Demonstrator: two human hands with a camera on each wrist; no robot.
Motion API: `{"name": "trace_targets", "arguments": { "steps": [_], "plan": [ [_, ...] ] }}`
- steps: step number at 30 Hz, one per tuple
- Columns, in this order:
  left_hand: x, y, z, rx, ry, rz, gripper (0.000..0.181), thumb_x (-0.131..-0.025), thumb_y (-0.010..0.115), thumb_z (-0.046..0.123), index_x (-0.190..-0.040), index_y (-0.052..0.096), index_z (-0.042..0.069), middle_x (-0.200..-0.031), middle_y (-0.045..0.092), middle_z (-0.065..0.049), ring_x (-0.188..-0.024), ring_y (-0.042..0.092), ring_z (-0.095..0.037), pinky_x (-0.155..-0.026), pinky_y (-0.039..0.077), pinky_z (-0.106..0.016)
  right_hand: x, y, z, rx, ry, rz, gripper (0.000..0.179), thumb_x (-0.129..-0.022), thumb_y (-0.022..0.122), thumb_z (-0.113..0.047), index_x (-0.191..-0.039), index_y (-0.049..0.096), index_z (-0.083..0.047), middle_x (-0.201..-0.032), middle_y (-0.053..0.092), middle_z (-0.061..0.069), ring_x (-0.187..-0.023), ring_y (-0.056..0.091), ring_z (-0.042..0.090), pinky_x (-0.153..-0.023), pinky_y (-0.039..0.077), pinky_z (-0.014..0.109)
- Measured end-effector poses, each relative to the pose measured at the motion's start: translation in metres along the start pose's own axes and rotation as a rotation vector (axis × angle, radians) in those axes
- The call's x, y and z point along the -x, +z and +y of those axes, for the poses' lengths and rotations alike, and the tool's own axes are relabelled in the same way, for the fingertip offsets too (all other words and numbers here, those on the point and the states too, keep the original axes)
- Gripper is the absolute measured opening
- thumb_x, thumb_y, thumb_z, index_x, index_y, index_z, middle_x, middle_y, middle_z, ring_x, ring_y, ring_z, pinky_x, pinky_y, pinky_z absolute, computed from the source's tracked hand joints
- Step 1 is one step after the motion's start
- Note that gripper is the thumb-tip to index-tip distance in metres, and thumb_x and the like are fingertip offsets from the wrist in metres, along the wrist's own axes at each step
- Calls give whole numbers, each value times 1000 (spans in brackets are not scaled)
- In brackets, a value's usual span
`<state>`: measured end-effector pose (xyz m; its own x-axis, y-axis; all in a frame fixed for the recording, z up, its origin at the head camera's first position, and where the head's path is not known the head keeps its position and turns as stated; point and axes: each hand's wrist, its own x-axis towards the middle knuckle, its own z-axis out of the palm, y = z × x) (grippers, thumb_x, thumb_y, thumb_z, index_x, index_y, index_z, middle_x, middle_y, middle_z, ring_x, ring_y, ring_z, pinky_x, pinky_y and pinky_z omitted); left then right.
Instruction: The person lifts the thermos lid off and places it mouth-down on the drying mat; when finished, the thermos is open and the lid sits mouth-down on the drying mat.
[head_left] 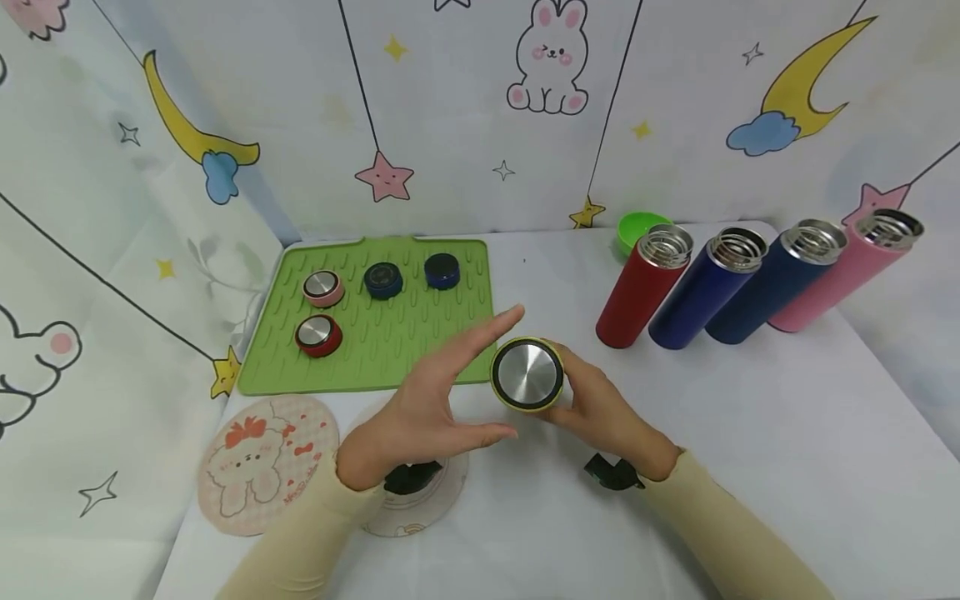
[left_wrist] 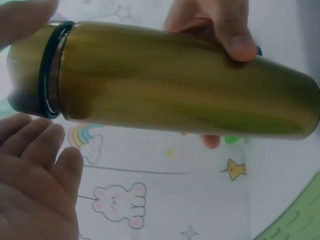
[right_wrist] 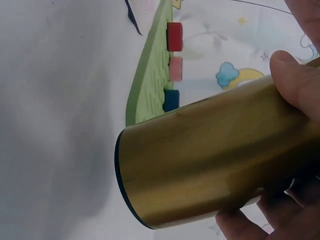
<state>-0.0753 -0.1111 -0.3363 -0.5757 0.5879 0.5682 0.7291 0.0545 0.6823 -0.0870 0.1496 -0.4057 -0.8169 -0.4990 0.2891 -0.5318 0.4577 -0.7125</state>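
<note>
A yellow-gold thermos flask is held by my right hand, with fingers and thumb around its body. Its steel-topped lid faces the head camera. In the left wrist view the lid sits on the mouth, with a dark ring and a thin silvery gap below it. My left hand is beside the lid, thumb and fingers spread wide; the head view shows space between them and the lid. The flask's dark-edged base shows in the right wrist view, its lid outside that frame.
A green ridged mat bears several lids: pink, red and blue. At the right stand lidless flasks: red, blue, navy and pink. A green bowl and round bunny mat lie nearby.
</note>
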Motion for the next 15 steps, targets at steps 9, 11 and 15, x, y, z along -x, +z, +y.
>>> {"name": "trace_targets", "arguments": {
  "steps": [9, 11, 15],
  "plan": [
    [1, 0, 12, -79, 123, -115, 85, -84, 87, 8, -156, 43, -2, -160, 50, -17, -147, 52, -25, -118, 47, -36, 11, -14, -3, 123, -99, -7, 97, -78, 86, 7, -160, 38, -11, -155, 54, 10, -145, 51, 28, -122, 29, 11],
    [2, 1, 13, -106, 140, -114, 81, -84, 87, 7, -154, 46, -2, -156, 54, -17, -144, 55, -25, -116, 50, -34, 11, -16, -3, 128, -117, -5, 95, -77, 85, 9, -158, 40, -11, -156, 53, 10, -149, 47, 28, -123, 27, 12],
    [5, 8, 13, -136, 172, -31, 77, -80, 89, 6, -148, 53, -3, -148, 61, -19, -137, 62, -26, -112, 53, -34, 11, -17, -3, 140, -154, 46, 94, -74, 87, 11, -155, 44, -10, -153, 55, 10, -151, 45, 28, -126, 27, 15]
  ]
}}
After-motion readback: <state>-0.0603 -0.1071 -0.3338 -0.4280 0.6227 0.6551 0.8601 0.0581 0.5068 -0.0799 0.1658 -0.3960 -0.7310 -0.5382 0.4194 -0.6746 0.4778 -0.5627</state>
